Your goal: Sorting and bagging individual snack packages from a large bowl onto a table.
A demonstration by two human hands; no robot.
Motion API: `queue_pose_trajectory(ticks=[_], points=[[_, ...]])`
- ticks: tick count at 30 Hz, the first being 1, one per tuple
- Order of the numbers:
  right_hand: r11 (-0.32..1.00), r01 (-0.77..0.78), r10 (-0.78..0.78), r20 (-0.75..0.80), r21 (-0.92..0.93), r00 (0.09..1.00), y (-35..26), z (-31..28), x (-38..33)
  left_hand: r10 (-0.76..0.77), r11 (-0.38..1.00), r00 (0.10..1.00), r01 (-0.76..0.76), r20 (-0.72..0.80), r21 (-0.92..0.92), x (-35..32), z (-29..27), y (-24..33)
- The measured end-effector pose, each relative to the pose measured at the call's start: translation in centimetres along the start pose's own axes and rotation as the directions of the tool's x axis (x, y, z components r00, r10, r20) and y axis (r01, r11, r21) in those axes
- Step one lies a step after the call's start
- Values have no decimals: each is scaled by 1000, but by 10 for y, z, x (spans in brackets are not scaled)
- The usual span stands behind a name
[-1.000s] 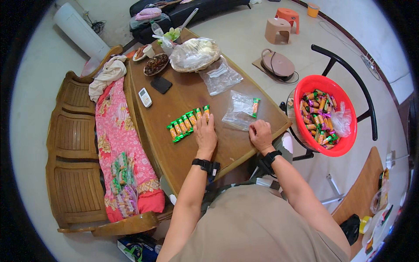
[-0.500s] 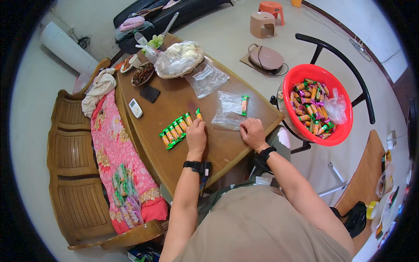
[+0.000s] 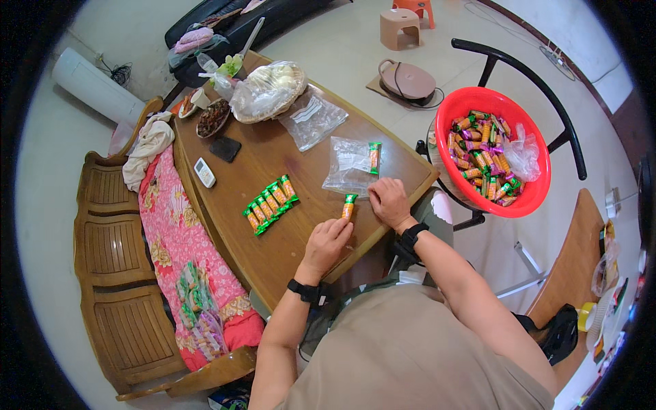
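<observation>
My left hand (image 3: 327,244) pinches a small orange-and-green wrapped snack roll (image 3: 349,207) by its near end, just above the table. At the near right corner of a clear plastic bag (image 3: 338,174), my right hand (image 3: 391,203) has its fingers curled on the bag's edge; the fingertips are partly hidden. One similar snack roll (image 3: 374,158) lies inside that bag at its right side. Left of my left hand, several snack rolls (image 3: 271,203) lie side by side in a slanted row on the wooden table (image 3: 294,256).
A red basin (image 3: 540,191) full of wrapped snacks stands on a chair (image 3: 570,130) at the right. Farther along the table are another clear bag (image 3: 313,126), a covered basket (image 3: 268,92), a dark dish (image 3: 214,117) and a white remote (image 3: 204,172). A wooden bench (image 3: 123,253) stands left.
My left hand has carried one snack roll from the row's right end rightward and nearer to me, toward the bag. My right hand stays at the bag's corner. The whole view has shifted slightly.
</observation>
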State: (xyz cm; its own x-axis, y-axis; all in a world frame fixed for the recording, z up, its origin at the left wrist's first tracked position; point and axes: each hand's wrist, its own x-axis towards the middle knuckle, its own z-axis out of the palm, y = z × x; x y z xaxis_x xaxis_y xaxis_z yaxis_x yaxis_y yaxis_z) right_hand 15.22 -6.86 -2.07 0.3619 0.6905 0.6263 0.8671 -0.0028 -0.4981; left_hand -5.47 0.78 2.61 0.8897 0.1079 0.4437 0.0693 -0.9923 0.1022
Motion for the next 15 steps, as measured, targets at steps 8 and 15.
queue_pose_trajectory(ticks=[8,15], points=[[999,42,-42,3,-22,999,3,1,0,27,1000,999,-28,43,11,31,8,-12],[999,44,-44,1,4,999,3,3,-2,-21,1000,998,22,-62,6,41,39,-32]])
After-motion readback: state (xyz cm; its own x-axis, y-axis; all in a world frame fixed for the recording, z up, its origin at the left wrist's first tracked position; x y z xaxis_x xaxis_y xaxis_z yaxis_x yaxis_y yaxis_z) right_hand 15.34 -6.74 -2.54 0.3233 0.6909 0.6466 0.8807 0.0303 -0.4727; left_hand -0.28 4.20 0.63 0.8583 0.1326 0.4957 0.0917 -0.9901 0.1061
